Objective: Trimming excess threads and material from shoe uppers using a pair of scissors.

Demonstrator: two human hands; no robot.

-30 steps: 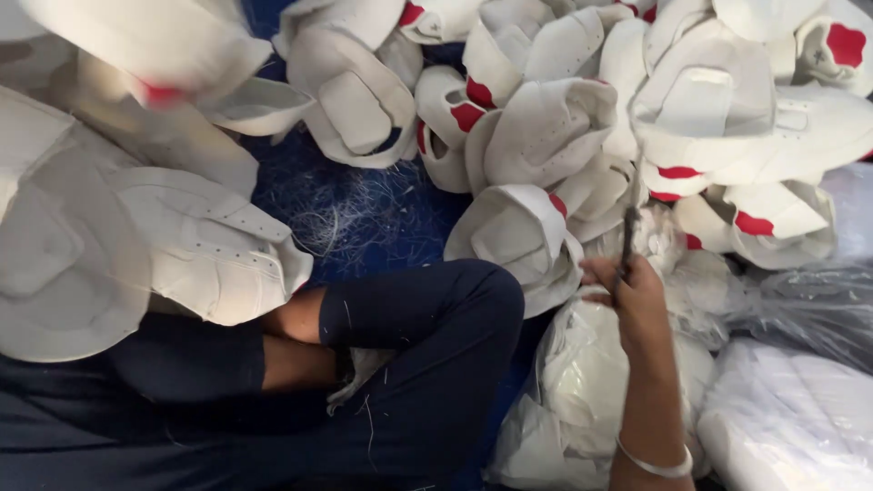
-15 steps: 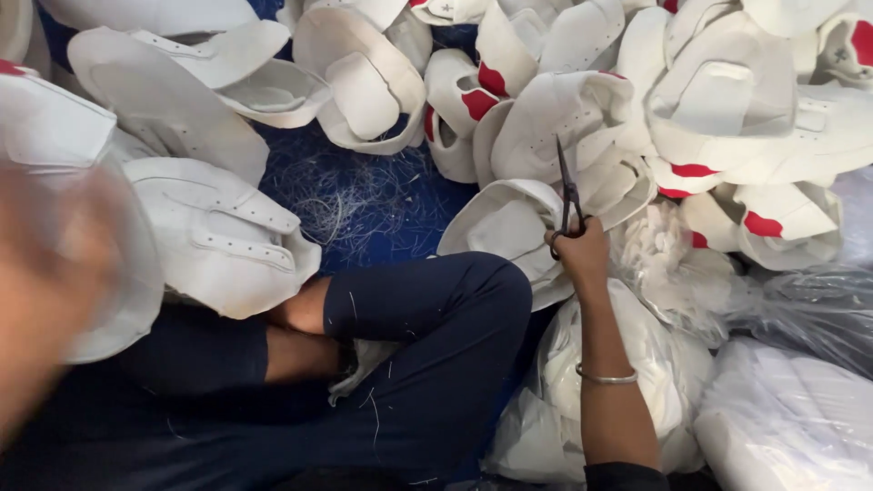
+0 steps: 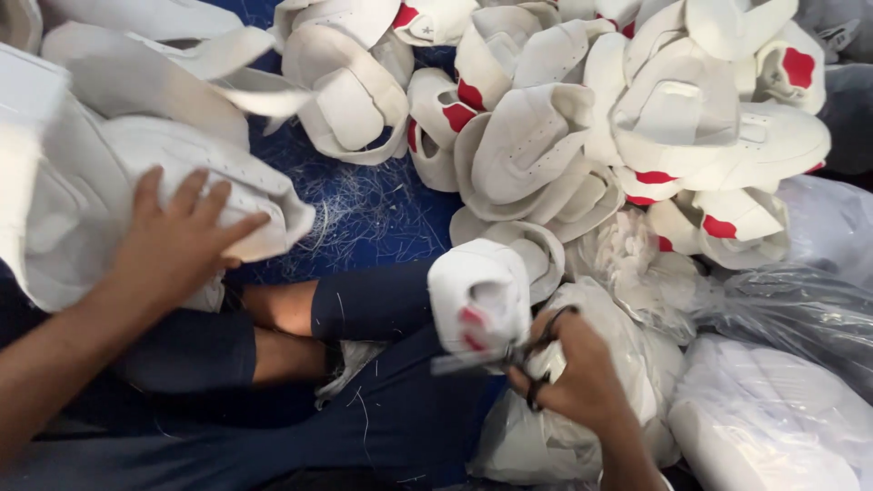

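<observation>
My left hand (image 3: 177, 245) lies palm down, fingers spread, on a white shoe upper (image 3: 205, 177) at the left of the pile. My right hand (image 3: 577, 377) grips dark scissors (image 3: 509, 355) by the handles and also lifts a white shoe upper with red patches (image 3: 477, 300) over my knee. The scissor blades point left, below that upper. My legs in dark blue trousers (image 3: 382, 400) are crossed beneath both hands.
A heap of white shoe uppers with red patches (image 3: 637, 127) fills the top and right. Cut thread scraps (image 3: 355, 205) litter the blue floor cloth between the piles. Clear plastic bags of white pieces (image 3: 773, 409) lie at the lower right.
My right hand has drawn back toward me, bringing a white upper along with the scissors. My left hand has come down onto the upper at the left.
</observation>
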